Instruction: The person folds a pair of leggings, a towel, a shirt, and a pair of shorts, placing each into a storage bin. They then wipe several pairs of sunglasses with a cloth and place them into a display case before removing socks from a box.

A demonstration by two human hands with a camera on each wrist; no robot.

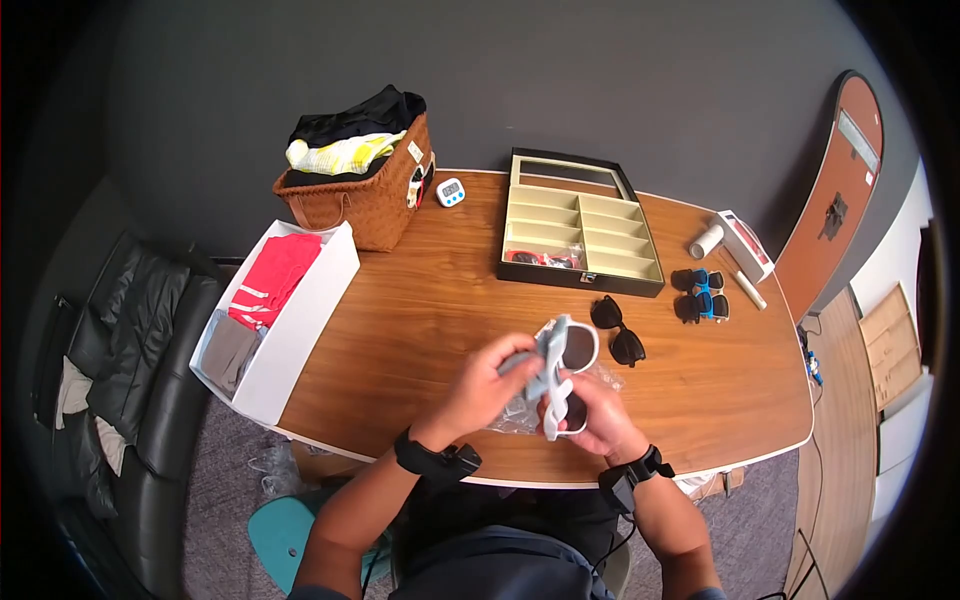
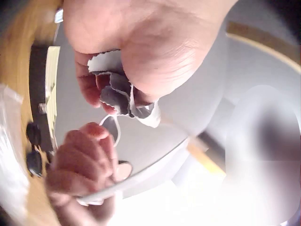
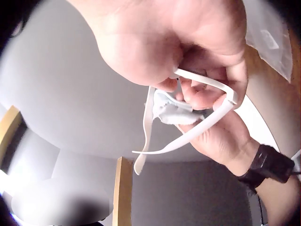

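White sunglasses (image 3: 200, 129) with dark lenses are held up over the near part of the table, their temples unfolded. My right hand (image 1: 602, 415) grips the frame by one side. In my left hand (image 1: 482, 388) is a thin grey cloth (image 2: 117, 96) with a jagged edge, pinched between thumb and fingers. In the right wrist view the cloth lies against the lens area, where fingers partly hide it. A crumpled clear plastic bag (image 1: 515, 415) lies on the table beneath both hands. Black sunglasses (image 1: 627, 345) rest just beyond my right hand.
An open, compartmented glasses case (image 1: 580, 278) stands at the back, red glasses (image 1: 540, 260) in its front compartment. Several sunglasses (image 1: 700, 295) lie at right, near a white roll (image 1: 706, 241). At left are a white box (image 1: 315, 325) of clothes, a wicker basket (image 1: 375, 215) and a timer (image 1: 451, 193).
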